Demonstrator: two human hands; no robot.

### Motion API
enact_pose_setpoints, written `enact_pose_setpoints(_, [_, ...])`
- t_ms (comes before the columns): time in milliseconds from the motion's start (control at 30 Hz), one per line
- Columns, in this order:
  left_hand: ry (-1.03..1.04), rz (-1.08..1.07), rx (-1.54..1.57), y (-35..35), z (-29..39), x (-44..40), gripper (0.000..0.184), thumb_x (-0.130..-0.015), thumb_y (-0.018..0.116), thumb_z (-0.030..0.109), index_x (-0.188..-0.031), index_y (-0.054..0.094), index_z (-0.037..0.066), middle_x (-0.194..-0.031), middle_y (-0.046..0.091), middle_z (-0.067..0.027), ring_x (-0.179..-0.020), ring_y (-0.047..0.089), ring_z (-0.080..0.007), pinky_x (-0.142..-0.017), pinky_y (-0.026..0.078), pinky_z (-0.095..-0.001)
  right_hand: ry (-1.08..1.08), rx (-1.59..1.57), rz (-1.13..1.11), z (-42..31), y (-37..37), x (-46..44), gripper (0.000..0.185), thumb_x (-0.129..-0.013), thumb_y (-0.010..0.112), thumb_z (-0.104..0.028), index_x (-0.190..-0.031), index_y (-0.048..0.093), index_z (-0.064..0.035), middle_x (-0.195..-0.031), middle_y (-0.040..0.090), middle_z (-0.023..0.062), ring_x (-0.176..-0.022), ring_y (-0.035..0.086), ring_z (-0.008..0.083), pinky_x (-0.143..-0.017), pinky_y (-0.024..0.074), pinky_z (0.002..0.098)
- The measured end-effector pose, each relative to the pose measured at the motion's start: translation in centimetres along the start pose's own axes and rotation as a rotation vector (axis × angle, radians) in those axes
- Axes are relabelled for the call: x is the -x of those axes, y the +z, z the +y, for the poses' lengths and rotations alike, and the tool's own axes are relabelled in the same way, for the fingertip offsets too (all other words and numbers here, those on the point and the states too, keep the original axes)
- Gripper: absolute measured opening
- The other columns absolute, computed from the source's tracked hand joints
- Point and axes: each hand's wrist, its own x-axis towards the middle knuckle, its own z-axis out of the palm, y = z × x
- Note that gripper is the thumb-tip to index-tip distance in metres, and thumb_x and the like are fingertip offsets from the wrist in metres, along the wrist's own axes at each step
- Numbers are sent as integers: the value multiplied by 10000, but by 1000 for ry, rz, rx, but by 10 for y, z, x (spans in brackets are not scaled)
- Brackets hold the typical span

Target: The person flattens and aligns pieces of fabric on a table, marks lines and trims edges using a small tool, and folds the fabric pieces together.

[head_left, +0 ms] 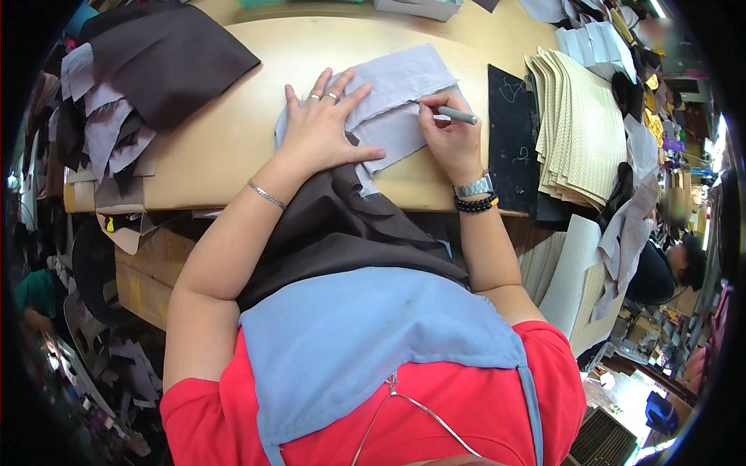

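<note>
My left hand [325, 128] lies with fingers spread on pale grey fabric pieces [404, 74] on the table. In my right hand [453, 140] is a grey-green pen [458, 115], its tip end toward the frayed edge of the fabric. One grey piece overlaps another under the pen. Dark brown cloth [342, 225] hangs from beneath my left hand over the table's front edge and across my lap. Whether the pen tip touches the fabric cannot be made out.
At the left, dark brown cloth [171, 66] lies piled with grey scraps. To the right are a black mat [509, 140] and a stack of cream textured sheets [583, 132]. Cardboard boxes [151, 279] stand below the table. Other people are at both sides, including a green sleeve [35, 293].
</note>
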Motion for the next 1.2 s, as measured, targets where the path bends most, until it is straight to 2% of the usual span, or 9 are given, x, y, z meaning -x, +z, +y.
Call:
enact_pose_setpoints(433, [0, -28, -18, -5, 2, 0, 1047, -584, 740, 735, -1470, 452, 257, -1595, 294, -46, -1492, 186, -315, -1070, 87, -771, -8, 87, 112, 11, -13, -7, 81, -847, 693, -25, -903, 642, 5, -765, 698, 78, -686, 684, 118, -586, 568, 252])
enact_pose_setpoints(833, [16, 0, 6, -3, 1, 1, 1029, -596, 713, 754, -1454, 472, 241, -1580, 317, -81, -1487, 190, -329, -1064, 82, -775, -20, 112, 200, 18, -14, -14, 80, -856, 705, -62, -895, 646, -26, -781, 706, 80, -663, 690, 124, -556, 541, 251])
enact_pose_setpoints(1167, [17, 2, -2, -1, 1, 0, 1039, -590, 712, 769, -1459, 469, 254, -1590, 305, -59, -1487, 188, -342, -1070, 89, -770, 12, 97, 300, 16, -11, -14, 76, -850, 699, -42, -885, 634, -21, -790, 687, 89, -682, 684, 154, -568, 545, 262])
enact_pose_setpoints(1200, [18, 6, 0, -1, 1, 0, 1038, -590, 712, 769, -1458, 469, 255, -1591, 304, -59, -1487, 189, -344, -1070, 89, -770, -71, 185, 333, 18, -15, -15, 74, -847, 695, -32, -881, 630, -21, -786, 675, 87, -674, 672, 156, -570, 541, 265])
